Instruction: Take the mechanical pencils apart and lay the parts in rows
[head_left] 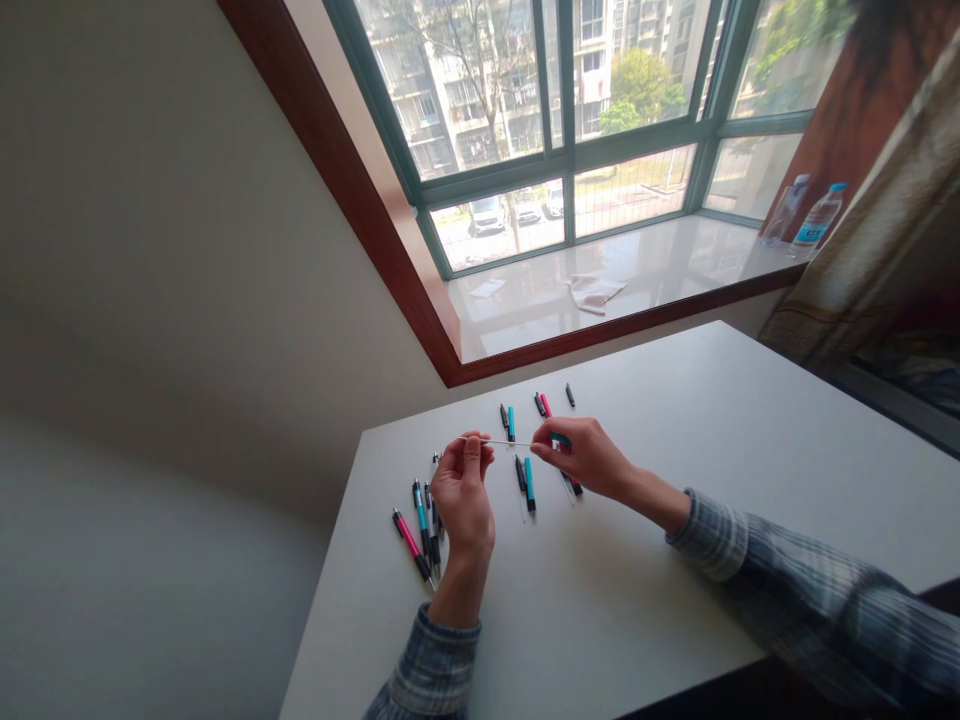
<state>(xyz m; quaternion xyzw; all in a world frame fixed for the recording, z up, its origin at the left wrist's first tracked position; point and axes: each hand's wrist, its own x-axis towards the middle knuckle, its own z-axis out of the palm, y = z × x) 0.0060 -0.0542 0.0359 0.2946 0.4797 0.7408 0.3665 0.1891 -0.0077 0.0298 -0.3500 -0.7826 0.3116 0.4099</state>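
Observation:
A thin, whitish pen refill [511, 443] stretches almost level between my hands above the table. My left hand [466, 492] pinches its left end between thumb and fingers. At the other end, the fingertips of my right hand [585, 456] are closed on the refill. A teal piece [559, 439] shows within the curl of my right hand; whether it is held or lies behind is unclear. Below the hands lie a teal pen barrel [530, 484] and a black pen part [520, 474]. Beside my left hand are a pink pen [410, 543], a teal pen [421, 512] and others partly hidden.
On the white table [645, 620], farther back, lie another teal barrel [511, 422], a pink barrel [546, 404] and a small black part [570, 395]. Beyond the table, the windowsill [517, 325] holds a crumpled cloth [595, 293] and plastic bottles [817, 218]. A wall [187, 350] rises at left.

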